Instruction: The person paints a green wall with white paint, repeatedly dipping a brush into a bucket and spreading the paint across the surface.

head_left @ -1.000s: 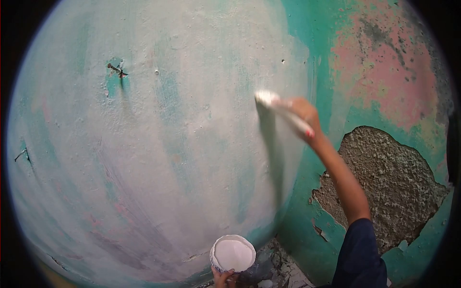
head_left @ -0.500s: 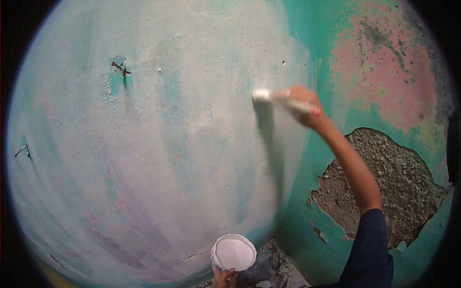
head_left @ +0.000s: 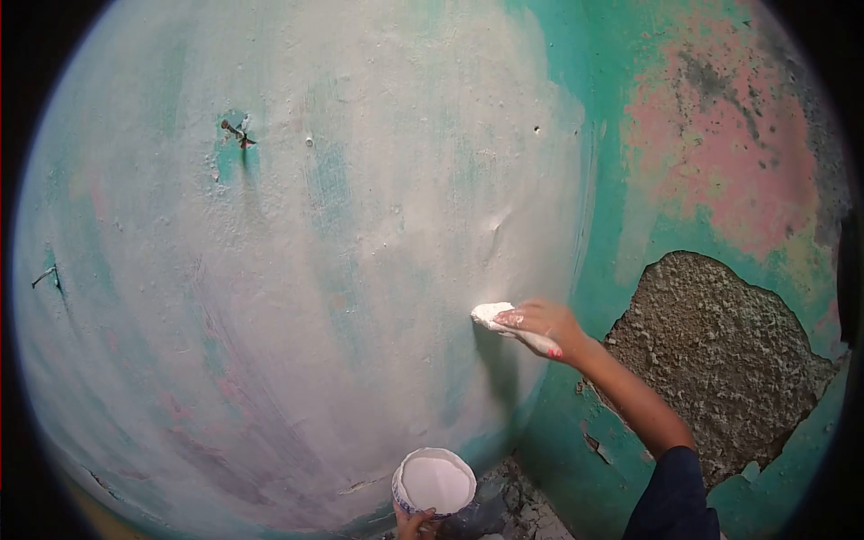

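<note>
My right hand (head_left: 540, 326) is closed round a paintbrush (head_left: 533, 342), its bristles thick with white paint and meeting the wall (head_left: 396, 252). That wall carries a streaky whitish coat, with turquoise showing through in patches. At the bottom, my left hand (head_left: 416, 522) grips a round tub (head_left: 436, 482) of white paint by its near side. The thumb lies over the rim, while the other fingers are partly hidden beneath the tub.
Rusty metal hooks (head_left: 238, 135) and a thin nail (head_left: 47, 275) stick out of the painted wall. To the right, a green wall (head_left: 576, 423) has a rough patch of bare plaster (head_left: 720, 360). Rubble (head_left: 531, 508) lies in the floor corner.
My right hand has swept the brush down the wall, from upper right of centre to below the middle. The tub stays in my left hand, shifting only slightly in view.
</note>
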Demonstrator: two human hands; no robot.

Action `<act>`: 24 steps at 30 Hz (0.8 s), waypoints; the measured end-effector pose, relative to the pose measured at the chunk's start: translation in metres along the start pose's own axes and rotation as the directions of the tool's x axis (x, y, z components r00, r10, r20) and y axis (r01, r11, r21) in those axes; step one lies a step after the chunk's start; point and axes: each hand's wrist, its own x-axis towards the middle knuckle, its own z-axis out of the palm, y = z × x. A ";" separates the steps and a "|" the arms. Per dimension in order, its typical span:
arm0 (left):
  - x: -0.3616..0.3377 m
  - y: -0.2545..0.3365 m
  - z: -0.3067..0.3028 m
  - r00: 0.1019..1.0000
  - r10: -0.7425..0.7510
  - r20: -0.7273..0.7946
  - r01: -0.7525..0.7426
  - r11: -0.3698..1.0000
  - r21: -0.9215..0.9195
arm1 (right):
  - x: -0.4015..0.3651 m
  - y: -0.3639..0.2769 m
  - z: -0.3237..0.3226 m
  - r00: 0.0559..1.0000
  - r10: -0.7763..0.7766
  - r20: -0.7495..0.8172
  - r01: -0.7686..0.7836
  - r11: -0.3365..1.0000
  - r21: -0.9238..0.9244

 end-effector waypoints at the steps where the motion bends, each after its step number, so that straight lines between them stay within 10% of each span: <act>1: -0.011 0.004 0.016 0.988 0.155 -0.007 -0.152 0.980 0.131 | 0.007 0.008 -0.007 0.998 0.011 0.056 -0.010 1.000 -0.019; 4: -0.016 0.008 0.031 0.979 0.202 0.001 -0.200 0.969 0.142 | 0.069 0.028 -0.051 0.993 0.041 0.112 0.001 0.937 -0.348; 6: 0.007 0.001 0.000 0.998 0.054 0.022 -0.055 0.997 0.052 | 0.128 0.048 -0.090 0.976 -0.162 -0.147 0.071 0.871 -0.487; 9: 0.017 -0.007 -0.016 0.994 -0.098 0.050 0.100 0.995 -0.020 | 0.191 0.058 -0.124 0.880 -0.078 -0.468 0.009 0.989 -0.148; 17: -0.004 -0.001 0.014 0.944 0.270 -0.189 -0.268 0.963 0.038 | 0.089 0.043 -0.042 0.972 -0.096 -0.215 0.043 0.971 -0.237; 19: 0.050 -0.015 -0.074 0.904 -0.286 0.318 0.388 0.861 -0.329 | 0.056 0.009 -0.030 0.992 -0.064 -0.109 0.049 0.991 -0.127; 20: 0.038 -0.012 -0.059 0.902 -0.288 0.323 0.393 0.857 -0.333 | 0.035 0.007 -0.019 0.999 -0.044 -0.002 0.043 0.995 -0.091; 22: -0.006 0.008 -0.006 0.996 -0.077 0.044 0.073 0.994 0.083 | 0.024 0.003 -0.014 0.997 -0.047 0.065 0.050 0.998 -0.049; 24: -0.001 0.005 -0.004 0.998 -0.028 0.048 0.022 0.993 0.117 | 0.040 0.020 -0.021 0.985 -0.103 0.141 0.117 0.988 -0.097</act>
